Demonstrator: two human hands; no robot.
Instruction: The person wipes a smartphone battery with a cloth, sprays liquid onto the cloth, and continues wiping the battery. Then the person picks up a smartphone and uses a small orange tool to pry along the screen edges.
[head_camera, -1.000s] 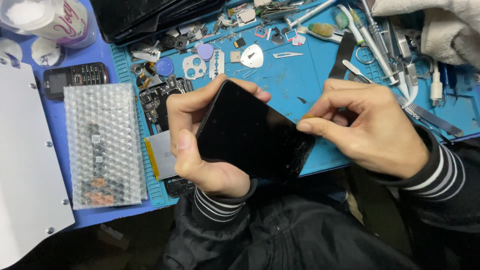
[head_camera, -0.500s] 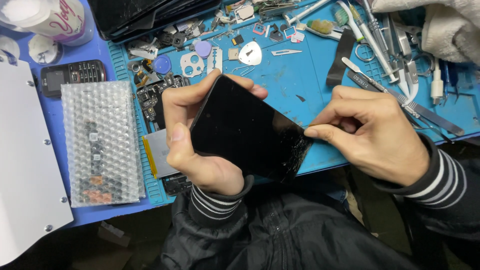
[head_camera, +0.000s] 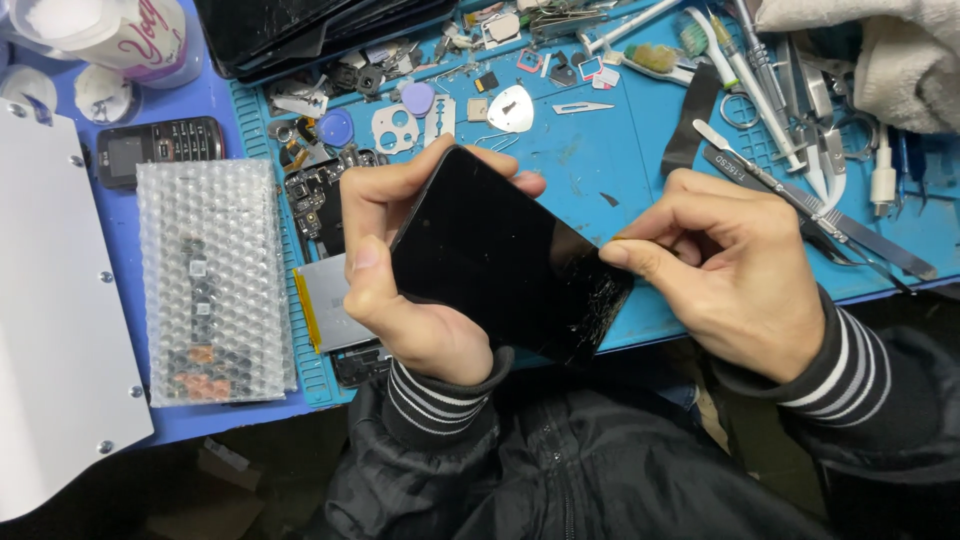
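Observation:
My left hand (head_camera: 405, 290) grips a black phone (head_camera: 505, 258) by its left edge, screen up and tilted, above the blue work mat (head_camera: 600, 180). The glass is cracked at the phone's lower right corner. My right hand (head_camera: 730, 265) pinches that cracked corner between thumb and forefinger, with something thin and pale between the fingertips that I cannot make out. Both wrists wear black sleeves with striped cuffs.
A bubble-wrap pouch (head_camera: 212, 280) with a part inside lies left of the mat, next to a small keypad phone (head_camera: 160, 148) and a white panel (head_camera: 55, 320). An opened phone body (head_camera: 320, 200) and a battery (head_camera: 325, 305) lie under my left hand. Tweezers (head_camera: 810, 205), several small parts and a cloth (head_camera: 880, 55) crowd the back.
The phone and both hands have shifted slightly in view. My right thumb and forefinger stay at the cracked corner.

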